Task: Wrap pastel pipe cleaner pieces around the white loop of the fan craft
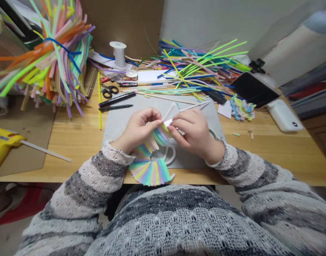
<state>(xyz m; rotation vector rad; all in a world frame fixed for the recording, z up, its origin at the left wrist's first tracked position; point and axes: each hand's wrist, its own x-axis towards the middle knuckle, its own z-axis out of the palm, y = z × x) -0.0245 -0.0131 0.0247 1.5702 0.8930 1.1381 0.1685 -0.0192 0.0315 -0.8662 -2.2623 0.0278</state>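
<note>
A curved band of pastel pipe cleaners [151, 171], in yellow, mint, lilac, pink and blue, fans out in front of me and hangs over the table's front edge. My left hand [141, 126] pinches its upper end between thumb and forefinger. Facing it, my right hand [192, 129] has its fingers bent and closed at the same end of the band, slightly blurred. White pipe cleaner [168, 111] sticks up between the two hands, and a white loop [172, 155] curls below them. The right fingertips partly hide what they pinch.
A grey mat [117, 122] lies under my hands. Behind it are pens [117, 99], scissors [109, 91], a spool [118, 53] and loose pipe cleaners [195, 65]. At left are a big pipe-cleaner bundle [53, 60] and a yellow glue gun [4, 144]; at right, a phone [255, 89] and cut scraps [243, 107].
</note>
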